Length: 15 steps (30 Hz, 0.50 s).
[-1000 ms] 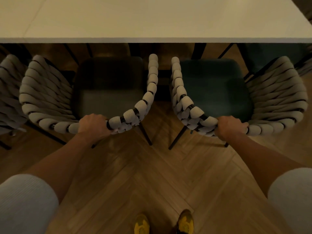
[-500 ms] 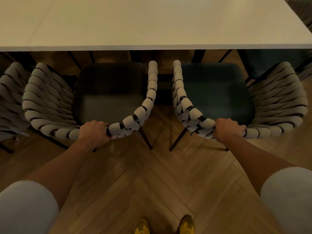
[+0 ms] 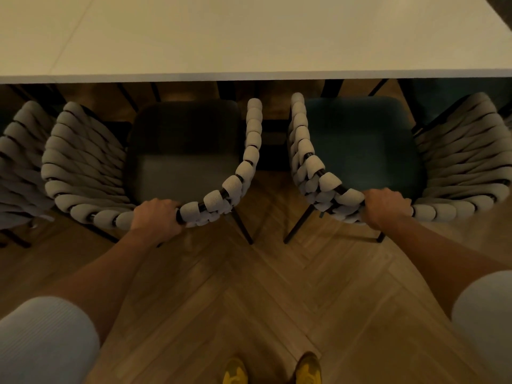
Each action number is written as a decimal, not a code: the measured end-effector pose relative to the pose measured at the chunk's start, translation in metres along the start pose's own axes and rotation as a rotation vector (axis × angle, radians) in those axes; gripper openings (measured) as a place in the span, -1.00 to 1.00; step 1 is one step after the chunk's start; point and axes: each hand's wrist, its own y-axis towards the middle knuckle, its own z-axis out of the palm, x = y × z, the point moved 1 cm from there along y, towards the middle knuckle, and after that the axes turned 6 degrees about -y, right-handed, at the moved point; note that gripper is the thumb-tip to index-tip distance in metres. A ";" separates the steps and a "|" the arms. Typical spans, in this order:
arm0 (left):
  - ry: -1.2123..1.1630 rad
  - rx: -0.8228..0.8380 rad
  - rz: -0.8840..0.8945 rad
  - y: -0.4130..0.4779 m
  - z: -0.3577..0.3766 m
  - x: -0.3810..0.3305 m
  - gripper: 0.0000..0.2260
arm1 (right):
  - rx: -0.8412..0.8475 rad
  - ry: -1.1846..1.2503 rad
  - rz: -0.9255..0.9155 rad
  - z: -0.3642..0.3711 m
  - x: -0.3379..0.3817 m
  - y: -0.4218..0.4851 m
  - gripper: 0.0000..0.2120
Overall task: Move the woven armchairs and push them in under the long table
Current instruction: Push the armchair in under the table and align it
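Left hand: the left hand (image 3: 156, 217) is curled over the back rail of the left armchair (image 3: 83, 173), which stands at 11 o'clock from the person.
Right hand: the right hand (image 3: 386, 207) is wrapped around the back rail of the right armchair (image 3: 457, 162), at 1 o'clock.
Reason for the grip: in my judgement the back rail is the nearest and highest part, so both chairs can be pushed straight at once.
Chairs and table: the long table (image 3: 249, 37) lies at 12 o'clock; both dark seats are almost fully in view in front of its edge.
Between chairs: the inner arms are near each other, with a narrow gap.
Stage: the push seems not yet finished.
Around: a third woven chair (image 3: 16, 167) at 9 o'clock, just beside the left armchair; wooden floor (image 3: 263, 300); yellow shoes (image 3: 235, 374) at 6 o'clock.
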 end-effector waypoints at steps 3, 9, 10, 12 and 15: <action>0.003 0.027 -0.016 0.001 -0.002 -0.001 -0.65 | 0.026 -0.018 0.005 0.000 0.000 -0.008 -0.86; -0.007 0.021 -0.032 0.001 -0.003 -0.002 -0.70 | 0.059 -0.025 0.007 0.001 0.000 -0.013 -0.86; -0.022 0.028 -0.040 0.001 -0.002 -0.001 -0.72 | 0.059 -0.017 -0.002 0.001 0.000 -0.012 -0.86; -0.059 0.044 -0.052 0.002 -0.001 0.000 -0.74 | 0.070 -0.016 -0.011 0.000 0.000 -0.012 -0.86; -0.068 0.064 -0.053 0.005 0.002 0.003 -0.72 | 0.081 -0.022 -0.003 0.002 0.001 -0.010 -0.86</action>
